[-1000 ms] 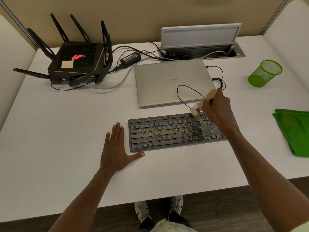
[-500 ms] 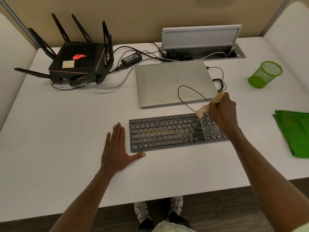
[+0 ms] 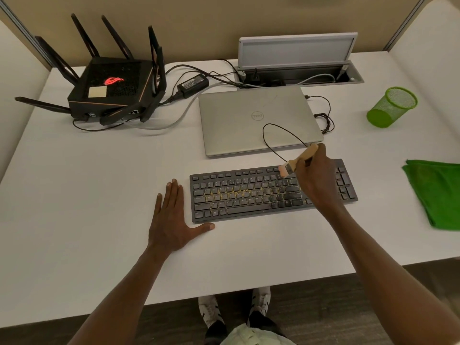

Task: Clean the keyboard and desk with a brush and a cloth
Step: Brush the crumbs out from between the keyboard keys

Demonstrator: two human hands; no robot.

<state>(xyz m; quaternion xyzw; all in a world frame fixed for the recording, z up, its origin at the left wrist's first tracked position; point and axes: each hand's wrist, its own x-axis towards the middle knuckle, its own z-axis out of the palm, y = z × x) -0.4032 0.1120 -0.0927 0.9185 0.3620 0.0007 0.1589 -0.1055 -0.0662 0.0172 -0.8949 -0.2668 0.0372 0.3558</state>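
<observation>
A black keyboard (image 3: 244,195) lies on the white desk (image 3: 87,195), with yellowish crumbs among its middle keys. My right hand (image 3: 315,180) grips a small wooden-handled brush (image 3: 298,161); its pale bristles touch the top key rows right of centre. My left hand (image 3: 174,217) lies flat on the desk with straight fingers, its thumb at the keyboard's front left corner. A folded green cloth (image 3: 440,192) rests at the desk's right edge.
A shut silver laptop (image 3: 258,118) sits just behind the keyboard, a thin black cable (image 3: 276,135) looped over it. A black router (image 3: 112,88) with antennas stands back left, a power adapter (image 3: 193,83) and open cable tray (image 3: 298,75) behind. A green mesh cup (image 3: 390,107) lies tipped at right.
My right hand swept the brush a little to the right along the top key rows, then back left to about where it began. My left hand has stayed put.
</observation>
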